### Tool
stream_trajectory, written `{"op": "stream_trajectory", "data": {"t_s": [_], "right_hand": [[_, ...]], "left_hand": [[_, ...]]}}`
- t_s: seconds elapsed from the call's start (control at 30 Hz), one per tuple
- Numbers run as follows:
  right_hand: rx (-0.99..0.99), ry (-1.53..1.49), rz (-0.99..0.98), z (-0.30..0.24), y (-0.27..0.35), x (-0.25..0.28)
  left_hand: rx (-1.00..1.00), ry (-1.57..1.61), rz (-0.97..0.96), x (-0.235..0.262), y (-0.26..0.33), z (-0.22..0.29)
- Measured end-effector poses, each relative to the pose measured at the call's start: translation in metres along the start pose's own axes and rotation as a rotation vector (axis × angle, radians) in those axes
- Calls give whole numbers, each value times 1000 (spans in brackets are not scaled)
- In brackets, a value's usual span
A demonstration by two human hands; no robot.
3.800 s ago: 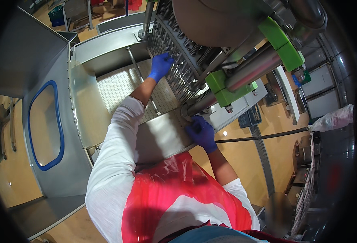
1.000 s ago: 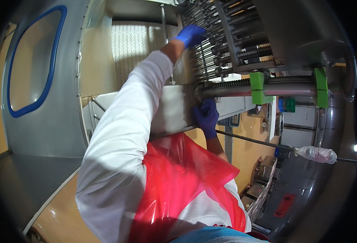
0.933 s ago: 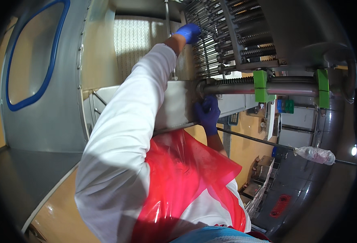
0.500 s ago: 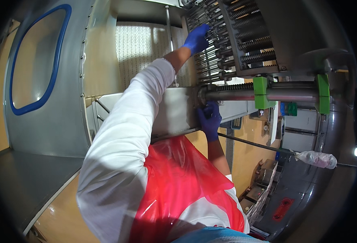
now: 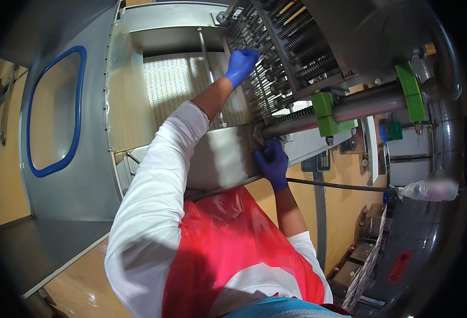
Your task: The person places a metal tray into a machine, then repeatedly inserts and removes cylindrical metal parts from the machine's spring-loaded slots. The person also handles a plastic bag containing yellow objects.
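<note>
My left hand (image 5: 241, 66), in a blue glove, reaches out to the far part of a steel machine. Its fingers are curled in beside a row of thin metal rods (image 5: 260, 87); what they hold, if anything, is hidden. Closer to me, my right hand (image 5: 274, 163), also blue-gloved, is at the outer edge of the steel side wall (image 5: 217, 153), just under a thick round bar (image 5: 292, 127). Its fingers are bent, and I cannot make out what lies in them. Between the walls is a pale, perforated-looking belt (image 5: 178, 85), crossed by a thin metal rod (image 5: 206, 58).
Coil springs (image 5: 302, 32) fill a frame above the rods. Green clamps (image 5: 326, 114) sit on the round bar. A dark hose (image 5: 339, 185) runs right to a plastic-wrapped end (image 5: 427, 190). At left is a steel panel with a blue-rimmed window (image 5: 80, 106).
The view has shifted, so the machine sits lower and more to the left. My left hand stays by the rods with its fingers more curled; my right hand stays at the wall's edge.
</note>
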State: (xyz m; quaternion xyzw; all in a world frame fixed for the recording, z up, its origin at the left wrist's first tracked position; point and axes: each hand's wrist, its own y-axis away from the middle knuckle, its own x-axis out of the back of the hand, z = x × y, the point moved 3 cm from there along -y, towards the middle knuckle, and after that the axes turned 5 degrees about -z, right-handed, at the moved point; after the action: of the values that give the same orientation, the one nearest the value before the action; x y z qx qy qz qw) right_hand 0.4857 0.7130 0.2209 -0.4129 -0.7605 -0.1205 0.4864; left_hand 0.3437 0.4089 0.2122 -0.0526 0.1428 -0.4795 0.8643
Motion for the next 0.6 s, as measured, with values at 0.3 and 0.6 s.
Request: {"op": "stream_trajectory", "data": {"t_s": [0.3,0.6], "right_hand": [[-110,-20,-30,0,2,2],[-137,-85,-26,5,3,1]], "left_hand": [[559,1146,-171,-11,-23,5],[608,909,-146,-12,-35,-2]]}}
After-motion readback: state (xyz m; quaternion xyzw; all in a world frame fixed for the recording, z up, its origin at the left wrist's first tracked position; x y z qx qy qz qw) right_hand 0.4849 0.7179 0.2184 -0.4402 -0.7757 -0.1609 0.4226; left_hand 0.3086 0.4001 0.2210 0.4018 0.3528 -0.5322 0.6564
